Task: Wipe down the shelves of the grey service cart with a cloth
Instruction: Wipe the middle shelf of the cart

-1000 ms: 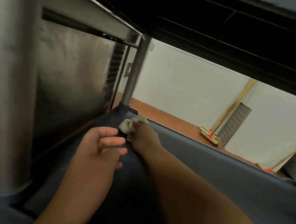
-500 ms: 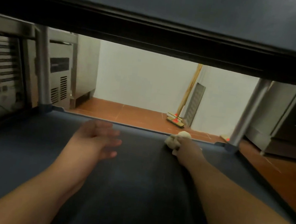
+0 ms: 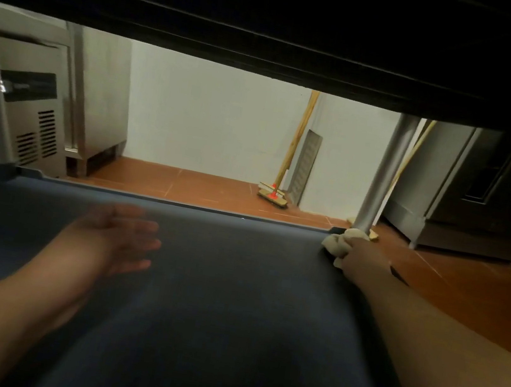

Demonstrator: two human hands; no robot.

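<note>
One cloth bunched in right fingers; left fingers straight, empty.

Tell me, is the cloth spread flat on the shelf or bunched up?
Bunched up. The cloth shows as a crumpled wad gripped in the right hand at the shelf's far right corner, beside the cart post.

The grey cart shelf carries a bunched cloth at its far right corner, beside the post.
</note>
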